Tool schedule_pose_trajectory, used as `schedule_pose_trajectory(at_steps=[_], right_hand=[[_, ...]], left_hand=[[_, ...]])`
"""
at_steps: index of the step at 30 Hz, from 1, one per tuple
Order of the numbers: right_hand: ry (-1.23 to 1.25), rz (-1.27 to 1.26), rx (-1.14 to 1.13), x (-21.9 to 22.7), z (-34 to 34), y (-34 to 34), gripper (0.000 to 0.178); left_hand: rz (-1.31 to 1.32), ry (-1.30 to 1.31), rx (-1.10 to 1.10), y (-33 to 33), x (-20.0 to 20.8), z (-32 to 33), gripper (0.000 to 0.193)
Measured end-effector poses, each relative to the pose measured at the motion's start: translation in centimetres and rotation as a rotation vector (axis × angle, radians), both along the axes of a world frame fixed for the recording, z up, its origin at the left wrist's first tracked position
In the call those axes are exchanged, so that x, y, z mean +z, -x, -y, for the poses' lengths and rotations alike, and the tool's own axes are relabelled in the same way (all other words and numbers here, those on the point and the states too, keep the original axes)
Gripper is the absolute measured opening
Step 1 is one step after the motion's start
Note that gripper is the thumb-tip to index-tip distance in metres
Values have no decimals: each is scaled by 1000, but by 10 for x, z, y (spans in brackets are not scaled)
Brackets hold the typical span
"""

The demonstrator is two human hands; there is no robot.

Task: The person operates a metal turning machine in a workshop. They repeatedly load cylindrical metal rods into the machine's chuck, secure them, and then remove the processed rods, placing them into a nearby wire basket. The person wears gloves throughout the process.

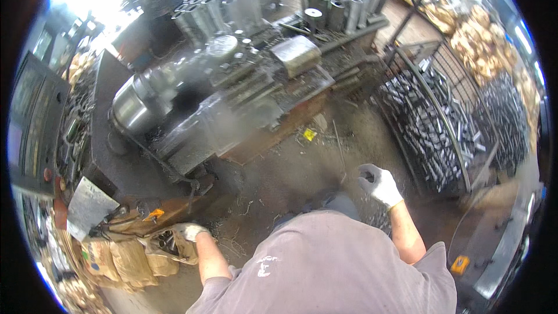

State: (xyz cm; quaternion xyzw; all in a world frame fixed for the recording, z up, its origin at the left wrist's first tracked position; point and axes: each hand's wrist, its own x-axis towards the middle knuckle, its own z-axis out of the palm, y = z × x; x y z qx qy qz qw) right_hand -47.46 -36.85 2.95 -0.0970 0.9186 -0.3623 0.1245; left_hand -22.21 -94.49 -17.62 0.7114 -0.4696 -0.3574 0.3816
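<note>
My left hand [190,231], in a white glove, is at the rim of an open woven sack [185,249] at the lower left. Dark metal pieces [168,241] show in the sack's mouth. The fingers of that hand are mostly hidden against the sack. Out to the right, my right hand [381,186] is raised over the floor, its glove white with darkened fingers. Those fingers are curled round toward the thumb; whatever they may hold I cannot make out. A thin rod [339,145] is just left of that hand, apart from it.
A large lathe-like machine [232,116] stretches across the front, with metal tubes [334,9] standing at its far end. On the right is a wire-sided bin [430,128] of short metal pieces. Filled sacks [131,261] stand at lower left. A yellow scrap [310,134] lies on the floor.
</note>
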Motion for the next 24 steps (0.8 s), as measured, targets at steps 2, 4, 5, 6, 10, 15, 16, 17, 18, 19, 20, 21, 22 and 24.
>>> schedule_pose_trajectory(at_steps=[2,4,5,6,10,15,16,17,18,19,20,21,22,24], right_hand=[[-18,10,92,6,21,33,39],[-8,-12,200,9,44,68,38],[19,-37,269,13,56,87,38],[28,-51,309,21,70,106,39],[137,-159,432,48,114,188,40],[346,-196,541,102,168,270,35],[363,-238,594,117,181,292,32],[313,-261,620,133,198,311,28],[551,-437,676,124,224,339,25],[545,-291,582,139,244,354,25],[596,-432,643,139,278,381,30],[608,-457,664,148,308,404,36],[502,-535,641,162,340,418,43],[373,-600,630,170,410,457,53]], left_hand=[[188,116,45,1,57,6,60],[384,227,88,0,85,21,57],[511,324,9,-12,75,34,52],[550,391,-57,-30,58,50,53],[538,558,-187,-91,2,125,44],[-869,-163,-10,-50,65,94,28],[-907,-206,40,-31,90,78,42],[-885,-166,-1,-34,90,60,42],[-867,-138,-60,-25,85,50,43],[-954,-169,-51,52,134,8,41],[-962,-224,11,33,102,2,36],[-986,-310,46,54,89,-5,31],[-944,-343,-20,68,76,-20,23],[-932,-384,-209,123,93,-46,16]])
